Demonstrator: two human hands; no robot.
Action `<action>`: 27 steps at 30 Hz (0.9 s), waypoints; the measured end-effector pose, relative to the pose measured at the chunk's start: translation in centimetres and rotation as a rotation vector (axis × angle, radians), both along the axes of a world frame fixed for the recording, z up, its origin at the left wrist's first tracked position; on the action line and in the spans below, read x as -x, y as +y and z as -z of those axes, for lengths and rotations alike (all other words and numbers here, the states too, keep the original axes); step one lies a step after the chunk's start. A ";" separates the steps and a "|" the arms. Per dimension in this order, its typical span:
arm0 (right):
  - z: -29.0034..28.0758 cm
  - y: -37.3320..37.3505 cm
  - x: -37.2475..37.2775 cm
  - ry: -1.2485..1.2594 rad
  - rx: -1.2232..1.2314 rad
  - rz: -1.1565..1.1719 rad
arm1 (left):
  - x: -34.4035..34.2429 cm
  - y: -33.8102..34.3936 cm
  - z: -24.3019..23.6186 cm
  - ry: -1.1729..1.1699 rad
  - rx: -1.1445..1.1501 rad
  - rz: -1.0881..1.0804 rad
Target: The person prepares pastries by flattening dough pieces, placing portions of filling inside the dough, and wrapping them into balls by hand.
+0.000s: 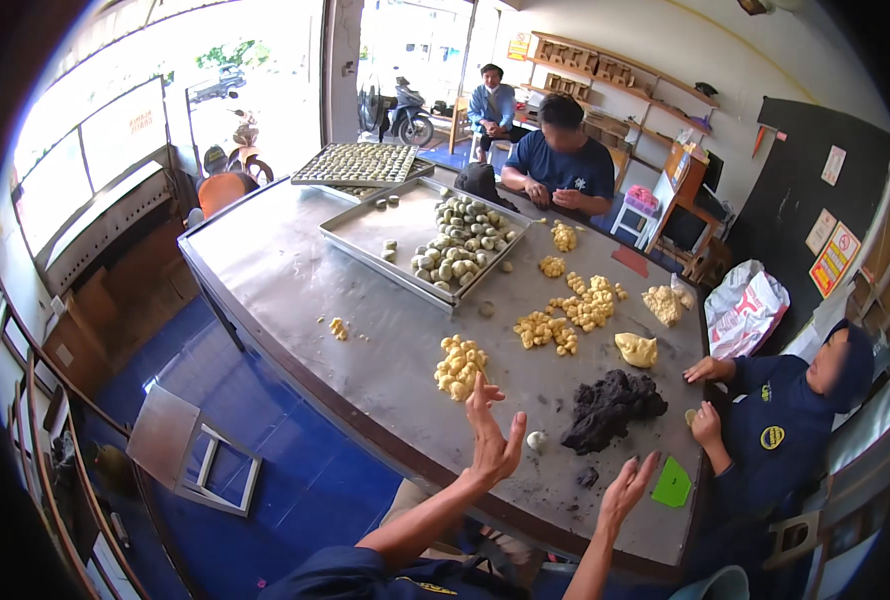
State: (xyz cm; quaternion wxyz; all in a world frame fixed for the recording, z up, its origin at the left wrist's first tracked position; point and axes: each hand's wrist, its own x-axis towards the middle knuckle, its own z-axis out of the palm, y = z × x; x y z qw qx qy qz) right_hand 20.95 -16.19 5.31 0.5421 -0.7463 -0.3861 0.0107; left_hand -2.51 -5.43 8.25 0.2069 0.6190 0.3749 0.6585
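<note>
My left hand point(495, 440) is raised over the near edge of the metal table point(295, 290), fingers stretched apart, holding nothing. Its fingertips appear next to a pile of yellow dough balls point(459, 366); I cannot tell whether they touch. My right hand point(627, 488) is open too, palm turned inward, with nothing in it. Between my hands lies a small pale ball point(536, 440), and beyond it a large crumbly lump of black dough point(615, 405). A smaller black piece point(587, 477) sits near my right hand. Just right of that hand lies a green flat scraper point(672, 482).
Farther off are more yellow balls point(587, 303), a smooth yellow lump point(636, 349), a tray of greenish balls point(405, 277) and a filled tray point(355, 164). One co-worker point(770, 420) stands right, another point(560, 160) sits at the far end. A stool point(190, 450) lies left.
</note>
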 end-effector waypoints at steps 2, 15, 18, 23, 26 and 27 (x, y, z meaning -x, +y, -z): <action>-3.3 0.6 0.6 0.047 -0.122 -0.003 | 0.3 -1.1 -1.0 0.015 0.111 0.009; -12.2 4.4 2.1 0.708 -0.450 -0.355 | 5.9 0.7 -10.6 -0.108 0.592 0.682; -11.4 4.0 1.1 0.645 -0.452 -0.263 | 5.5 1.8 -9.8 -0.115 0.635 0.642; -11.9 3.9 4.4 0.778 -0.459 -0.300 | 5.9 3.0 -10.5 -0.097 0.615 0.569; -11.9 4.2 5.7 0.799 -0.422 -0.323 | 6.5 3.0 -11.8 -0.110 0.575 0.620; -12.0 4.6 5.4 0.773 -0.432 -0.323 | 6.4 2.7 -11.7 -0.062 0.566 0.592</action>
